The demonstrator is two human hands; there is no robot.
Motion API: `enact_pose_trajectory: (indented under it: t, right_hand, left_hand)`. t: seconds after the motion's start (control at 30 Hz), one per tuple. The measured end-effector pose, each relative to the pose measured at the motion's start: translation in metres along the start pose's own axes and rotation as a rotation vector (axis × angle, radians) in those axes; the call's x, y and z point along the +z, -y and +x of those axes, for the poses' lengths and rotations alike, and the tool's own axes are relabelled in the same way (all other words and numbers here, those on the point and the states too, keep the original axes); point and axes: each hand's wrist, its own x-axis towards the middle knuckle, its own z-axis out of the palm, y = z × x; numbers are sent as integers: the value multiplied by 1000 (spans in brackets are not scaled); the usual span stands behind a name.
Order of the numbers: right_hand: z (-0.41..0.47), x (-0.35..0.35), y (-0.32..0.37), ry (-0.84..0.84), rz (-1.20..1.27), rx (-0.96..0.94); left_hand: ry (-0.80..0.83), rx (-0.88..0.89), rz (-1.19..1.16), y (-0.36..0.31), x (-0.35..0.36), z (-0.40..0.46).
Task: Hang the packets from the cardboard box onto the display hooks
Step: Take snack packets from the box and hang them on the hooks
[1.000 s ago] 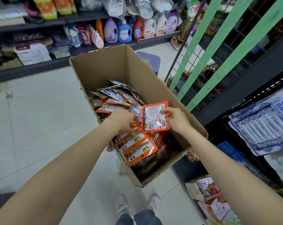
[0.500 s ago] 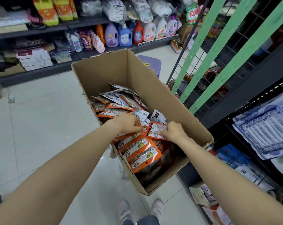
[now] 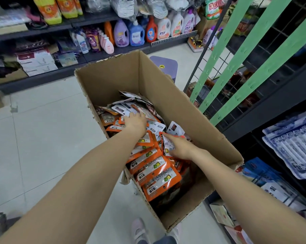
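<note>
Since the earlier frames the left hand point(image 3: 135, 123) has travelled from the near stack of packets toward the far half of the cardboard box point(image 3: 168, 95). The right hand point(image 3: 179, 148) has lowered the orange-edged packet point(image 3: 167, 144) from raised above the pile to down among it.

Left hand: palm down, fingers spread and resting on the white-backed packets point(image 3: 126, 110) at the far end of the box. No pinch is evident; whether a fingertip has caught an edge cannot be told.

Right hand: inside the box near its right wall, with the orange-edged packet on its thumb side. The packet stands on edge, label side to the left. The fingers appear to close on it, though the thumb is hidden.

The remaining orange packets point(image 3: 155, 175) lie overlapped in a row along the box's near-left side, long axes across the box.

Governing relation: the green display strips point(image 3: 224, 64) and wire grid rise beyond the box's right wall, up and to the right of both hands. The right hand is the nearer and, in my judgement, must lift and swing rightward over that wall. Individual hooks cannot be made out.
</note>
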Motion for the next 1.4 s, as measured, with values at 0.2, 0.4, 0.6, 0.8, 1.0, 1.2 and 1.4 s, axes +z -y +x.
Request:
enact_pose_trajectory:
  t: [0.2,0.4,0.6,0.8,1.0,1.2,1.4]
  right_hand:
    - [10,-1,2,36,13,53]
    - [17,-8,-5,55,57,99]
    - [17,-3,-7,21,60,63]
    - [16,0,-9,3,100,61]
    - [11,-4,-2,-30,207,49]
    - [-7,-11,19,-209,454,-196]
    - [-19,-21,12,-392,387,-100]
  left_hand:
    - [54,80,187,8,-8,27]
    - [79,83,75,7,1,32]
    - [-154,242,239,-5,-7,16]
    - [-260,218,25,4,-18,4]
    - [-198,384,-192,22,-41,-36]
    - [-195,535,-424,19,-49,-66]
    - [-161,504,-887,8,-63,-72]
